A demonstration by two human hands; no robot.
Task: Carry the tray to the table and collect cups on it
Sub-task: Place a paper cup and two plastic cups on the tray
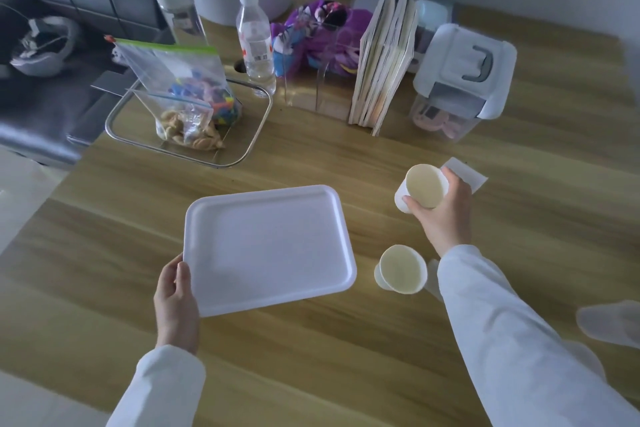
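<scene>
A white rectangular tray (266, 246) lies flat on the wooden table (311, 350), with nothing on it. My left hand (176, 302) grips its near left corner. To the right of the tray, my right hand (443, 215) is closed around a white paper cup (420, 189), its cream inside facing me. A second white cup (401, 269) stands on the table just below that hand, close to the tray's right edge, with my right sleeve beside it.
A glass dish (249, 135) with zip bags of snacks and toys stands behind the tray. Behind it are two water bottles (254, 42), a purple bag, upright books (384, 59) and a lidded plastic box (460, 80). A white paper slip (467, 175) lies beside the held cup.
</scene>
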